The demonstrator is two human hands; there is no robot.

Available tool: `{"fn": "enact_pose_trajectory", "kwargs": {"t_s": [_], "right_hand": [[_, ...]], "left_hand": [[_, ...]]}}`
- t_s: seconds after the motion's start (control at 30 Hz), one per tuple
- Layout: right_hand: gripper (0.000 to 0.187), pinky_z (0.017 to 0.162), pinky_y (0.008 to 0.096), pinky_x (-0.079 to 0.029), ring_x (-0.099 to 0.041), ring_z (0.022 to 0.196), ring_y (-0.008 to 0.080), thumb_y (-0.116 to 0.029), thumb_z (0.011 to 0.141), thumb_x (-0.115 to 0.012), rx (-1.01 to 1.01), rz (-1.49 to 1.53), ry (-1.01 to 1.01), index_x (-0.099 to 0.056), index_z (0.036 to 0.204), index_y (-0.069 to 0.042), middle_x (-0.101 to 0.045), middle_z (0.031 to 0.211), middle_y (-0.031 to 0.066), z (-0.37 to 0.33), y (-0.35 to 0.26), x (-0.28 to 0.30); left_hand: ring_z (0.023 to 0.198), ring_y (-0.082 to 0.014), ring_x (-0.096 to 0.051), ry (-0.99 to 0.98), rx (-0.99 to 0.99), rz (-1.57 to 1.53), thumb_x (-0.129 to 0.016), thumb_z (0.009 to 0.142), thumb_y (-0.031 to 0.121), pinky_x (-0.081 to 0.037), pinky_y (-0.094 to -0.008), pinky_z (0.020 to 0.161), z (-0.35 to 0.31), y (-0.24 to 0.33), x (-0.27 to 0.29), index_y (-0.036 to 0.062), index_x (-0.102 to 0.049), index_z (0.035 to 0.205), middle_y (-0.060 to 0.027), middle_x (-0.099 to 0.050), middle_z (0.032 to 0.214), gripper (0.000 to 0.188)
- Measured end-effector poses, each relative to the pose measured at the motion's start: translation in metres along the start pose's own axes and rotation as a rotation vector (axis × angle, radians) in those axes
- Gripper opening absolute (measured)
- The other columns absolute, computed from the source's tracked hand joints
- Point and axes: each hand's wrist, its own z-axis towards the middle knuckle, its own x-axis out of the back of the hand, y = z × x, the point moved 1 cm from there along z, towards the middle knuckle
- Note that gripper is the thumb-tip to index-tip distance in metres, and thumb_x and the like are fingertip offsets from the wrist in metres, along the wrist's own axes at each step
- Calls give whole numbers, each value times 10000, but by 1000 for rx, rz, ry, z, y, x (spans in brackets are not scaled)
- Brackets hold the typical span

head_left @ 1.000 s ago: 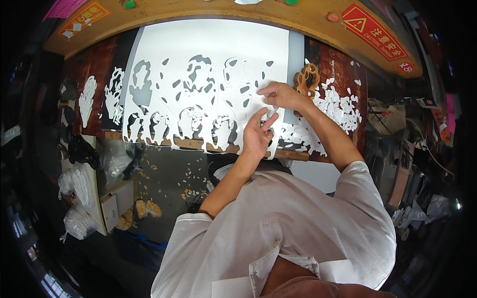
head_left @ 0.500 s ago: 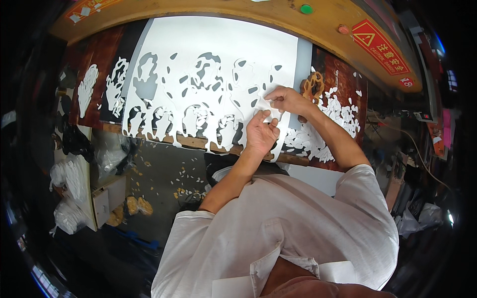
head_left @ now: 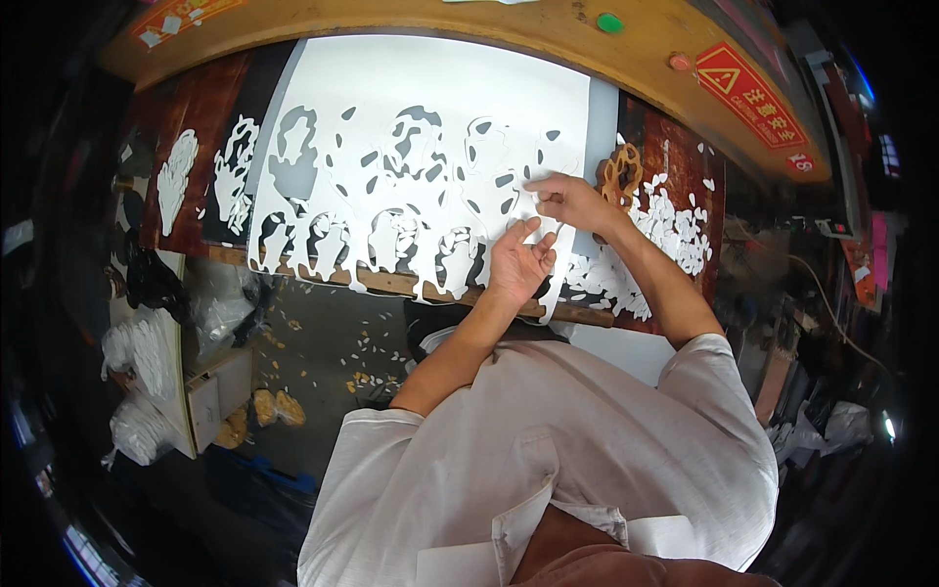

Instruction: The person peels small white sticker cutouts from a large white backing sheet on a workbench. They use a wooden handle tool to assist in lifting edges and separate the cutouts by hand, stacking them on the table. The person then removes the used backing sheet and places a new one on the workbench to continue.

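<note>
A wide white sheet [head_left: 450, 73] with rows of shaped holes covers the work surface in front of me. Over its right part, my right hand [head_left: 579, 203] pinches a small white cut-out piece [head_left: 527, 206] between thumb and fingertips. Just below and to the left, my left hand [head_left: 520, 262] is turned palm up. Its thumb and index fingertip close on the lower edge of that piece, while the other fingers curl loosely. White on white, the piece's outline is hard to make out.
Right of the sheet lie a brown ring-shaped cutting die [head_left: 618, 176] and a heap of white offcuts [head_left: 675, 235]. White cut shapes [head_left: 177, 183] rest at the left. A yellow machine beam [head_left: 528, 22] with a green button [head_left: 609, 22] spans the far side. Scraps litter the floor [head_left: 337, 338].
The white piece between my hands has turned and shows less of its surface. My hands have shifted only slightly. The whole view has moved a little.
</note>
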Motion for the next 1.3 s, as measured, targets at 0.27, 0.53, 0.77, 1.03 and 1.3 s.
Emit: {"fn": "enact_pose_trajectory", "kwargs": {"t_s": [0.27, 0.53, 0.77, 1.03, 1.3], "right_hand": [[96, 852, 390, -554, -698, 976, 308, -33, 930, -727, 111, -208, 74, -720, 1022, -7, -705, 1014, 137, -2, -10, -3], [44, 852, 462, -539, -652, 977, 375, -17, 918, -706, 361, -375, 31, -677, 950, -8, -706, 986, 145, -86, -36, -2], [374, 987, 447, -560, -687, 1142, 360, -194, 955, -767, -15, -551, 132, -724, 1301, -60, -721, 1220, 177, -123, -35, 4], [625, 1154, 472, -454, -536, 1409, 361, -169, 872, -787, 233, -650, 113, -619, 1466, -74, -620, 1492, 152, -57, -21, -10], [242, 728, 369, -541, -661, 742, 167, -253, 1019, -717, -234, -74, 608, -790, 992, -24, -756, 828, 48, -18, -23, 61]], "left_hand": [[923, -195, -709, 31, 18, 1, -641, 1068, 379, -598, -377, 833, 0, 6, -2, 134, -665, 1320, -23, -688, 1024, 353], [830, -174, -689, -5, 14, 65, -588, 1097, 375, -593, -356, 784, -1, 9, -6, 131, -568, 1479, -30, -617, 961, 454], [758, -183, -642, -31, 34, 187, -575, 1104, 360, -596, -364, 750, -8, 9, -7, 98, -629, 1346, -74, -593, 961, 361], [640, -135, -499, 35, 8, 222, -600, 1089, 353, -587, -339, 781, -2, 14, -2, 97, -689, 1207, -70, -708, 1037, 296], [819, -136, -682, -70, -46, 181, -559, 1133, 338, -623, -352, 829, -1, 3, 7, 85, -617, 1339, -50, -700, 1302, 332]]}}
